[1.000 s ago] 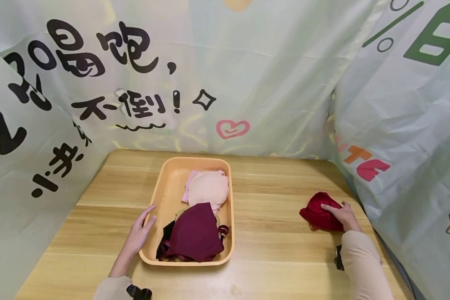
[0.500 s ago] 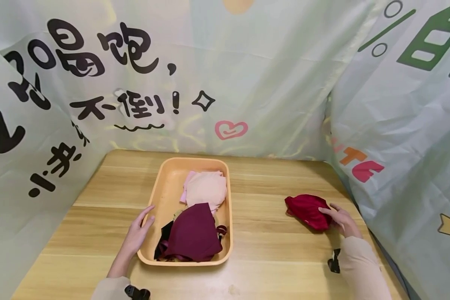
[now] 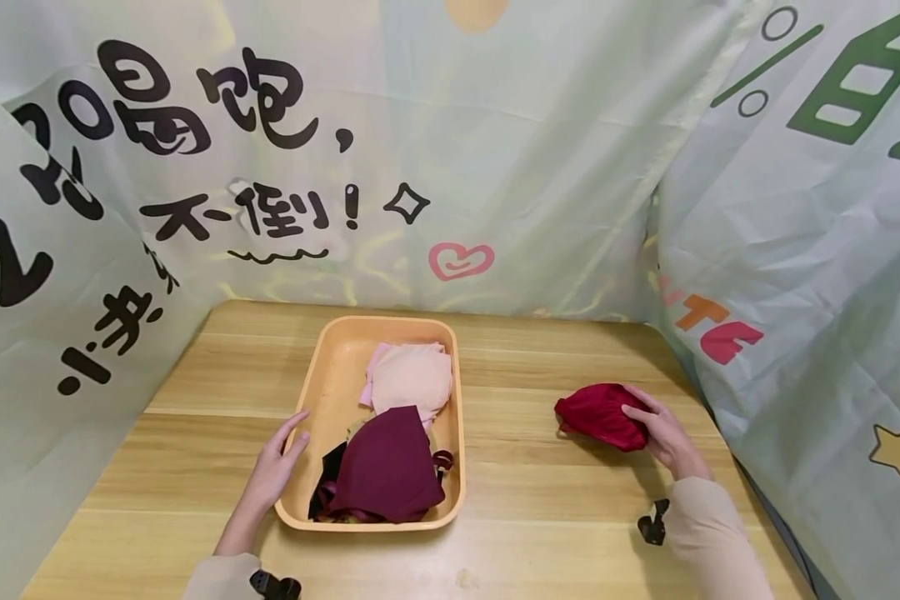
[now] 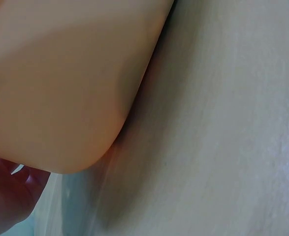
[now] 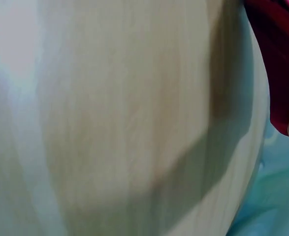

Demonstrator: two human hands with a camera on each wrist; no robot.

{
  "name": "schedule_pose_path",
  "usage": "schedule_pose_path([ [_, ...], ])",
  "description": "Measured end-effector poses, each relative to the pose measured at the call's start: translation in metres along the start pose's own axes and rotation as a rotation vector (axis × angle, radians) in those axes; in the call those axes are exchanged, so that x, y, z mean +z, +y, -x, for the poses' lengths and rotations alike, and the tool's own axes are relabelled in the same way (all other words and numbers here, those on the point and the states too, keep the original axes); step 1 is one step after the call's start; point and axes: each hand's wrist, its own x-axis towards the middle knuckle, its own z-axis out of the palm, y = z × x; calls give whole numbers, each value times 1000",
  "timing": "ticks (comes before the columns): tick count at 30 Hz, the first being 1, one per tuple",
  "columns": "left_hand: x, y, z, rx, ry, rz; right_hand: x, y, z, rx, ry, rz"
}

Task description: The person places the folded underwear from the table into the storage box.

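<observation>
My right hand [image 3: 663,429] holds a dark red, folded bra [image 3: 600,415] a little above the right side of the table, thumb on the near face and fingers at its far edge. In the right wrist view the bra [image 5: 279,64] shows at the upper right, with only a sliver of the hand beside it. My left hand [image 3: 276,467] rests at the left rim of an orange plastic tray [image 3: 311,392], fingers loosely extended. The left wrist view has the tray's outer wall [image 4: 60,98] above part of that hand [image 4: 11,196].
Inside the tray, a folded plum bra [image 3: 386,467] lies over black and other cloth at the near end. Pale pink folded garments [image 3: 411,379] lie behind it. Printed curtains [image 3: 555,167] enclose the wooden table [image 3: 525,492] at the back and sides.
My right hand has moved left with the red bra and lifted it slightly off the table. The left hand and the tray have stayed in place.
</observation>
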Motion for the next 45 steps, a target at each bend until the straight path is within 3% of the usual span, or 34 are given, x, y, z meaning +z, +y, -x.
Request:
schedule_pose_path([
  [14,0,-2,-1,-9,-7,-1,66,-21,-12,-81,35,-58],
  [21,2,0,-2,29,11,8,103,-27,-19,-132,16,-140],
  [34,0,-1,0,20,9,2,176,-18,-33,-133,-25,-247],
  [45,1,-1,0,14,16,-1,223,0,-44,-118,-91,-292],
])
